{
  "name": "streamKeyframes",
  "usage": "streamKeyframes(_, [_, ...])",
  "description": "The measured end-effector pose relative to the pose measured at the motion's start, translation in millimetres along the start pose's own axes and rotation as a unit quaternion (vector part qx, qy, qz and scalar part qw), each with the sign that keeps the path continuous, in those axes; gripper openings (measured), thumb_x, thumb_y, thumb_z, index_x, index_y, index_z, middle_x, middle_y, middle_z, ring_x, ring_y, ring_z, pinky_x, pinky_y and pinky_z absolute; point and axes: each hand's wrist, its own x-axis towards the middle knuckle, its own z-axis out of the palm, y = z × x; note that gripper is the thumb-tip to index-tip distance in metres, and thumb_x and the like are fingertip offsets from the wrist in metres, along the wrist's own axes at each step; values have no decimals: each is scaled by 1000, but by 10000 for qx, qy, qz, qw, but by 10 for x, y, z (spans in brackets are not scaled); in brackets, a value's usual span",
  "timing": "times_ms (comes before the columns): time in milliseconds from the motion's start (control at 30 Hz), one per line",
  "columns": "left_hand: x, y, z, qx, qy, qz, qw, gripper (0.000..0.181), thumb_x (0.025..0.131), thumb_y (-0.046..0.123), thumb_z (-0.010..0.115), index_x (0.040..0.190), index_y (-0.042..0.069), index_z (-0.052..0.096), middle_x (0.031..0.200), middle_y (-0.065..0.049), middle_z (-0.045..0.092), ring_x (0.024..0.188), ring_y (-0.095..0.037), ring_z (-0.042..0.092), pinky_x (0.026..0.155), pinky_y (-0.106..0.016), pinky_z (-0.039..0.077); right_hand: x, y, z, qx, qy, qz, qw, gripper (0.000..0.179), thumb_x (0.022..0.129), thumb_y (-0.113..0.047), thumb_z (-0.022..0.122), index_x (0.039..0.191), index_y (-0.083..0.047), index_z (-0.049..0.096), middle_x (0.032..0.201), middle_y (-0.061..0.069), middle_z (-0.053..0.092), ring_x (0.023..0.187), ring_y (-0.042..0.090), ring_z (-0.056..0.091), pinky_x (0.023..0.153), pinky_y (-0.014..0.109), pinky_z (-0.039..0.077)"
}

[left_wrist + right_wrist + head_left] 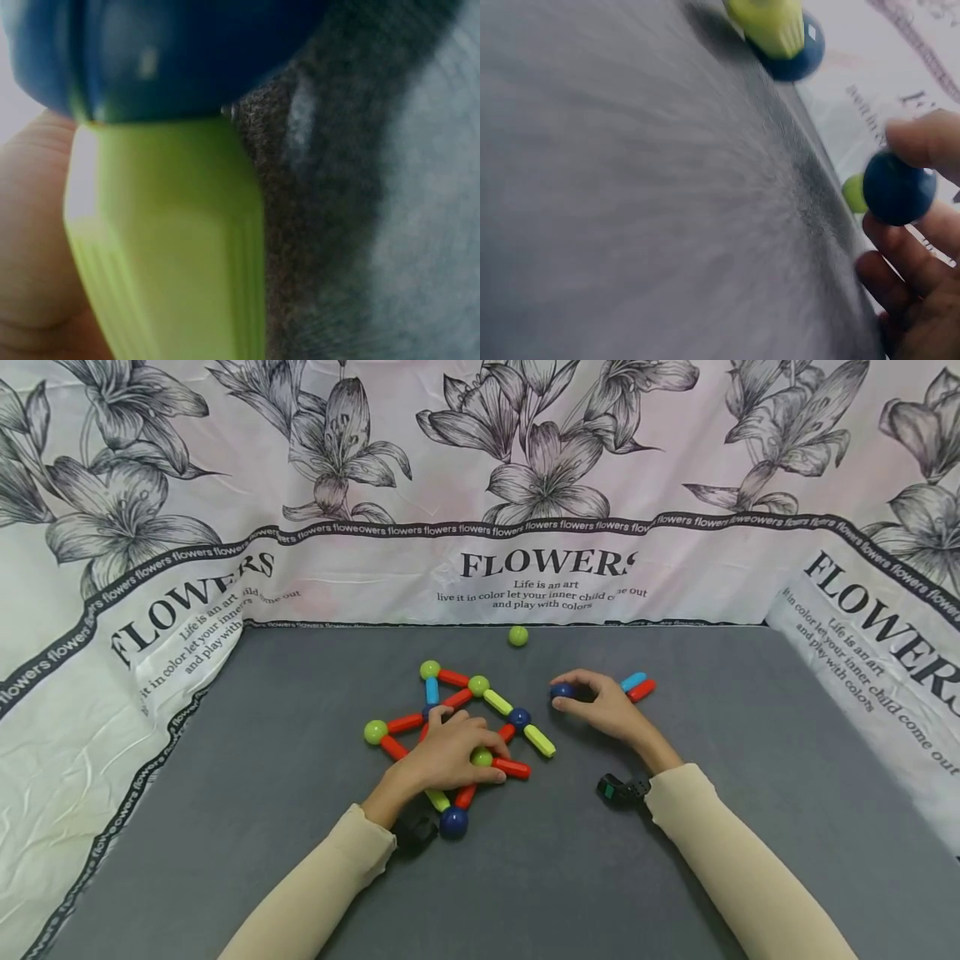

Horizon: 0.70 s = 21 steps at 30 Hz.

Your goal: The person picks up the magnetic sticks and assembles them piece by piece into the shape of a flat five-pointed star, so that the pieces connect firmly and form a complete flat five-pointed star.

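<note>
My right hand [603, 702] pinches a dark blue ball [562, 692] between thumb and fingers, right of the joined pieces. The right wrist view shows the same blue ball [898, 187] in the fingertips. My left hand [444, 750] lies over a flat frame of magnetic rods and balls, its thumb and fingers round a green ball [482, 757]. A red rod [512, 768] sticks out from that ball. At the frame's right, a yellow-green rod [540, 741] extends from another blue ball [519, 719]. My left hand hides part of the frame.
A loose green ball [518, 636] lies at the table's back edge. Beyond my right hand are a blue rod [633, 681] and a red rod [642, 691], side by side. A flower-printed cloth [360, 577] hangs behind the grey table [225, 827].
</note>
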Motion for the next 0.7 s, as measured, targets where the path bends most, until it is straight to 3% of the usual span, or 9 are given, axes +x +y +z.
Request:
streamKeyframes(167, [11,6,12,96,23,15,10000,19,89,48,76,106,40,74,99,16,63,96,-10,48,111,-61,16,-318,-2,23,264,-574,-536,9966,32,95,-15,72,126,-11,68,128,9,66,112,15,58,99,27,45])
streamKeyframes(267, [9,8,16,90,46,-29,9999,19,89,48,76,106,40,75,97,15,62,95,-10,48,111,-60,16,-440,-25,61,477,-853,-830,9917,32,92,-9,73,123,-8,66,121,11,66,105,14,59,92,23,47])
streamKeyframes(500, [5,40,19,105,86,-158,9998,18,90,48,75,106,40,75,97,15,62,94,-11,49,108,-58,18,-533,-59,106,748,-1092,-1037,9858,28,87,-4,77,108,-8,60,102,9,60,93,14,57,85,25,46])
streamKeyframes(700, [11,63,32,95,140,-90,9998,17,91,47,75,106,39,74,99,14,64,95,-11,50,108,-60,20,-592,-58,124,186,-1101,-1174,9868,30,84,-13,84,103,-14,61,98,2,61,92,15,54,88,32,39])
